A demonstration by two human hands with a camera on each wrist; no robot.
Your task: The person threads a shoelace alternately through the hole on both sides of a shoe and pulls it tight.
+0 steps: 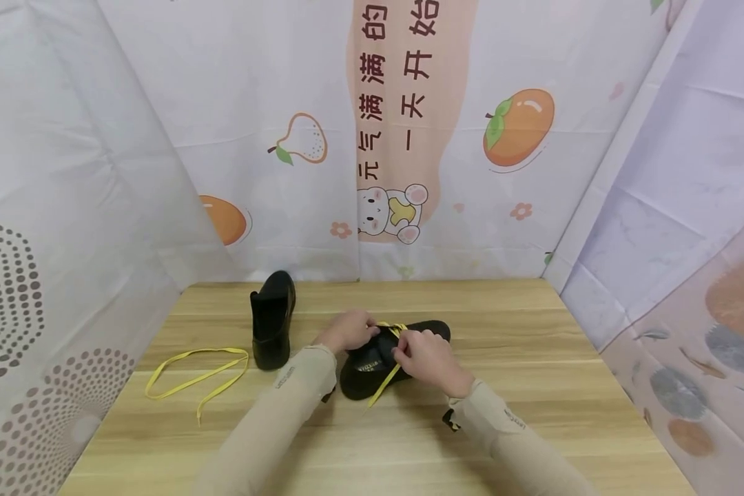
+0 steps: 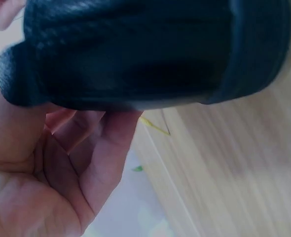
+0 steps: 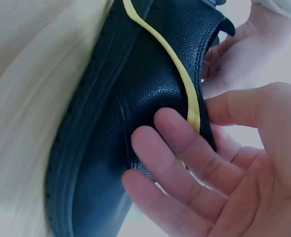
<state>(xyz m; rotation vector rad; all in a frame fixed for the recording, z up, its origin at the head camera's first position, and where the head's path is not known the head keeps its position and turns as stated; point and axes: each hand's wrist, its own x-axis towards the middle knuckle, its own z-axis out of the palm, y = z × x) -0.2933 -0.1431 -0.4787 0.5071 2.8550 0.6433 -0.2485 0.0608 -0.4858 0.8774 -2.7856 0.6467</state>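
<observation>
A black leather shoe lies on the table between both hands, its toe pointing to the far right. A yellow shoelace is threaded through its eyelets, with one end hanging over the near side. My left hand holds the far edge of the shoe's opening; in the left wrist view its fingers curl behind the dark leather. On the near side, my right hand pinches the eyelet flap between thumb and forefinger, beside the lace. The shoe's far side is hidden from the head view.
Another black shoe without a visible lace stands to the left, toe away. A loose yellow shoelace lies looped on the wooden table farther left. Printed cloth walls enclose the back and sides.
</observation>
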